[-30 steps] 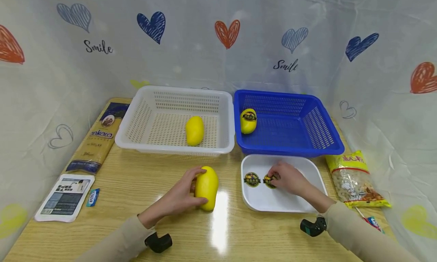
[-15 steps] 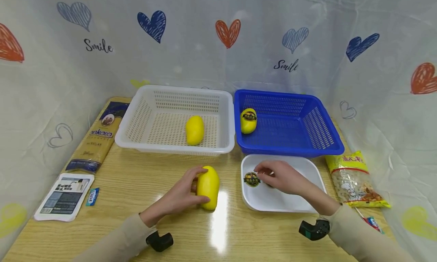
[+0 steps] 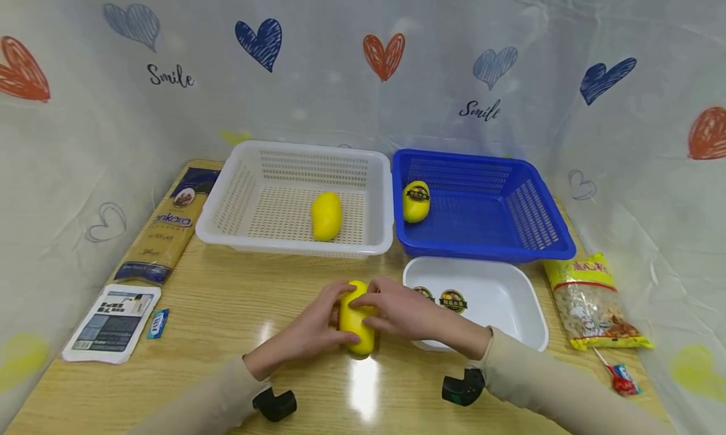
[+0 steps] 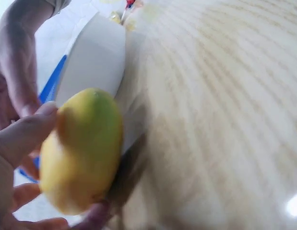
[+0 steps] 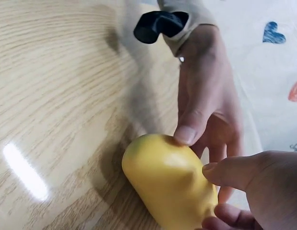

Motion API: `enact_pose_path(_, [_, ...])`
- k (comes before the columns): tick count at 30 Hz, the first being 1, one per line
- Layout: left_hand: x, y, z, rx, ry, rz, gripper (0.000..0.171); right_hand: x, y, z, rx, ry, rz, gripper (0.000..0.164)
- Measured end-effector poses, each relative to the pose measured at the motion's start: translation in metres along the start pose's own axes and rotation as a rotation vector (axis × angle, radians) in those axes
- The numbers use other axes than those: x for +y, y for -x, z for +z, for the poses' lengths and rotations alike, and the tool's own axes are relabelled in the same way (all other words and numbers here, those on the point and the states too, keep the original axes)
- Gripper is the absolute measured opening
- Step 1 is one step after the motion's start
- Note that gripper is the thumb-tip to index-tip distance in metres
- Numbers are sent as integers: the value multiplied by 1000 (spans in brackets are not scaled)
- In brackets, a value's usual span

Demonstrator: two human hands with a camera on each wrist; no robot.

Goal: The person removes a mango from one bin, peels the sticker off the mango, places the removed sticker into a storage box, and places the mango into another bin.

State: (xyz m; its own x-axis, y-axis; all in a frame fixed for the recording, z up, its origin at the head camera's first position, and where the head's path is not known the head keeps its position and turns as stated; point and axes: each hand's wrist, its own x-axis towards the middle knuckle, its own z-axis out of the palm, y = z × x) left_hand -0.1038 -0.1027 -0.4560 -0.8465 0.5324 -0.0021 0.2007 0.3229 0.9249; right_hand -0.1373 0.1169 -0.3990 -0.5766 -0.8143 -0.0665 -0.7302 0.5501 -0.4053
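A yellow mango lies on the bare wood of the table, in front of the two baskets. The person's left hand grips it from the left, thumb on the near end and fingers on the far end. The right hand touches it from the other side with bent fingers; whether that grip holds the fruit or something small, I cannot tell.

Just right of the mango is a white tray with two round black-and-gold stickers in it, one partly hidden by the right hand. Behind, a white basket holds a plain mango, and the blue basket beside it holds a stickered mango by its left wall.

At the left edge lie an Ankara pasta packet, a flat white pack and a small blue packet; at the right, a yellow-topped bag and a lollipop
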Motion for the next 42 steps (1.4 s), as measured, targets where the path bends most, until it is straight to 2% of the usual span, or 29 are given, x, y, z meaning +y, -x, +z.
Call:
enact_pose_path(2, [4, 5, -10, -30, -71, -4, 77, 0, -2, 3, -11, 5, -12, 32])
enact_pose_path(4, [12, 11, -27, -80, -124, 4, 72, 0, -4, 6, -38, -12, -18, 36])
enact_pose_path(7, [26, 19, -65, -149, -163, 29, 59, -2, -6, 8, -97, -80, -17, 43])
enact_pose_path(9, [35, 23, -95, -156, -153, 63, 51, -2, -8, 10, -115, -127, -24, 45])
enact_pose_path(11, [41, 25, -126, -104, -179, 85, 47, -2, -11, 11, -121, -166, -36, 45])
enact_pose_path(13, [41, 24, -157, -3, -230, 118, 46, -2, -12, 9, -112, -188, -46, 44])
enact_pose_path(17, [25, 20, -214, 168, -316, 23, 57, -3, -14, -9, -109, -322, -63, 44])
enact_pose_path(19, [10, 20, -237, 205, -298, -54, 66, -4, -16, -26, -85, -395, -66, 45])
enact_pose_path(21, [-7, 22, -254, 205, -223, -136, 73, -3, -20, -45, -37, -453, -61, 44])
enact_pose_path(23, [-23, 26, -264, 198, -161, -194, 73, 0, -26, -63, 45, -472, -24, 42])
enact_pose_path(25, [-39, 30, -268, 189, -97, -216, 68, 7, -34, -76, 131, -464, 12, 41])
enact_pose_path(27, [-53, 32, -269, 181, -38, -209, 62, 17, -45, -84, 189, -438, 68, 41])
enact_pose_path(29, [-63, 34, -269, 176, 24, -178, 58, 27, -57, -87, 208, -381, 108, 41])
enact_pose_path(31, [-69, 35, -269, 173, 104, -153, 56, 36, -70, -88, 186, -319, 144, 41])
enact_pose_path(33, [-71, 36, -268, 172, 142, -140, 57, 42, -82, -87, 148, -260, 174, 42])
enact_pose_path(37, [-70, 36, -267, 174, 149, -157, 58, 50, -103, -86, 67, -136, 235, 41])
enact_pose_path(42, [-67, 35, -267, 182, 125, -179, 58, 56, -123, -77, -82, -5, 291, 40])
